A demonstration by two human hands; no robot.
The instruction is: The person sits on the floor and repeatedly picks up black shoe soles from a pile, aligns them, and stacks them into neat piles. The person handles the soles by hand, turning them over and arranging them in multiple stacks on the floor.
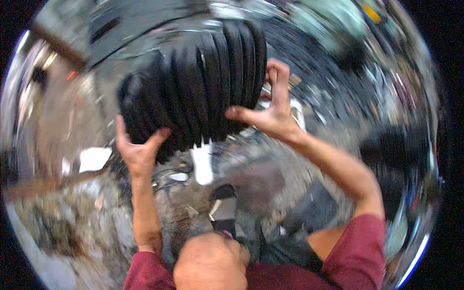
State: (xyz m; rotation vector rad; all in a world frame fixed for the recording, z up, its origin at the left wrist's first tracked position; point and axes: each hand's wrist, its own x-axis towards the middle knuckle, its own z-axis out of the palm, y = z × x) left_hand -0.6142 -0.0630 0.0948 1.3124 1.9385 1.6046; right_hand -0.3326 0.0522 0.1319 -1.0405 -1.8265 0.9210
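Observation:
A thick row of black, curved, rubber-like pieces (193, 87), pressed side by side, is held up in front of me between both hands. My left hand (140, 150) grips its lower left end, with the thumb across the near side. At the right end, my right hand (273, 111) has its thumb on the near face and its fingers curled around the far side, partly hidden. What the pieces are exactly cannot be made out through the motion blur. Just below the row shows a white, narrow object (203, 164) with thin prongs at its top.
My bare knee (210, 263) and a dark sandal (224, 203) are close below. White scraps (94, 158) lie on the dirty, littered ground to the left. A pale green, blurred bulk (333, 24) stands at the far right, and dark shapes (396, 147) lie to the right.

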